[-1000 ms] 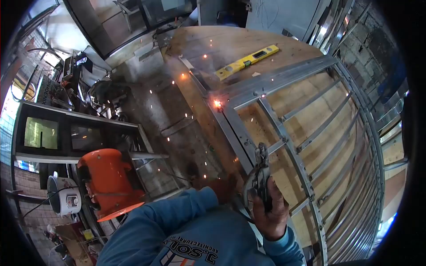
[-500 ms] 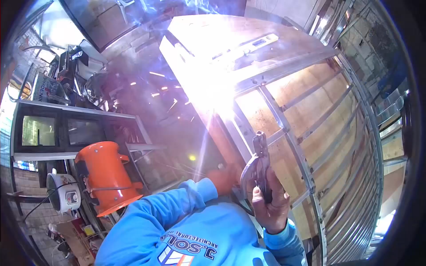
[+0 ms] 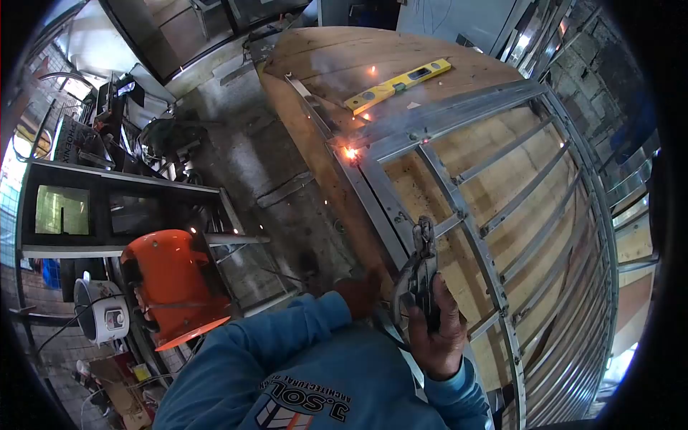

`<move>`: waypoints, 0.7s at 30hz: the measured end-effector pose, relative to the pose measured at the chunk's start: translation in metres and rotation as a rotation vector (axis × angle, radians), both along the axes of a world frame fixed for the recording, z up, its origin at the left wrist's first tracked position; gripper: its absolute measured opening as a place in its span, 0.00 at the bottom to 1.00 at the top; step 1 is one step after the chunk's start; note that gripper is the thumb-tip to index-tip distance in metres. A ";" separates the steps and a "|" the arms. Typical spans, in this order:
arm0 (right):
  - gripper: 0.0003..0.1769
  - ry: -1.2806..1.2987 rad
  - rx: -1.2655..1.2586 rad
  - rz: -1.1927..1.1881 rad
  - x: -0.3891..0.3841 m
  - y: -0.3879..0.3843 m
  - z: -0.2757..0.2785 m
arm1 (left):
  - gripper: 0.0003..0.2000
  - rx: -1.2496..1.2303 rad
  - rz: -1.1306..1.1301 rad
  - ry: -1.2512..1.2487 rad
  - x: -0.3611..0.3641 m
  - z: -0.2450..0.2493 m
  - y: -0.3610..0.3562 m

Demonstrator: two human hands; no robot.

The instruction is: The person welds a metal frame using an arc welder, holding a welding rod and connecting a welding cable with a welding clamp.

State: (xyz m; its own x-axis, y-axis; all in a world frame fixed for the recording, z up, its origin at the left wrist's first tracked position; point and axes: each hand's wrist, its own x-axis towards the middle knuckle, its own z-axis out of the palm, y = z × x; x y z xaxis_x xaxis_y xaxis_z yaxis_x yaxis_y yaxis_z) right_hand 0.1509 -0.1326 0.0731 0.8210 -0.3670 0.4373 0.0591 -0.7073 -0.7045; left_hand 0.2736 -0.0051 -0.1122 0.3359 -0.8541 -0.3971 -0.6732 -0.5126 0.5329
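Observation:
My right hand (image 3: 441,337) is closed around a dark welding electrode holder (image 3: 425,276), its jaws pointing up and away from me over the frame. A rod in those jaws cannot be made out clearly. My left hand (image 3: 358,295) lies in shadow by the near edge of the wooden table, left of the holder; its fingers are hidden. On a corner of the grey metal frame (image 3: 448,190), a small orange weld spot (image 3: 350,153) glows and gives off sparks and thin smoke.
A yellow spirit level (image 3: 398,86) lies on the wooden tabletop (image 3: 322,50) beyond the frame. To my left are an orange drum-shaped object (image 3: 172,287), a white appliance (image 3: 102,312) with a cord, and a dark-framed window panel (image 3: 132,211). Long metal bars (image 3: 573,344) are at the right.
The blinding white arc at the frame corner has died down to a small orange glow with sparks. The tabletop and level now show clearly. Both hands have stayed almost in place.

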 end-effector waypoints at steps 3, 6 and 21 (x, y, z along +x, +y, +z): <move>0.36 0.000 0.003 0.030 0.001 -0.002 -0.001 | 0.34 0.002 -0.015 -0.011 -0.002 -0.005 0.000; 0.38 0.078 0.140 0.073 -0.004 -0.004 -0.002 | 0.32 -0.056 0.062 0.004 -0.002 -0.002 -0.001; 0.31 -0.017 -0.051 0.007 0.003 -0.001 0.007 | 0.28 -0.134 0.022 0.003 -0.002 -0.015 0.002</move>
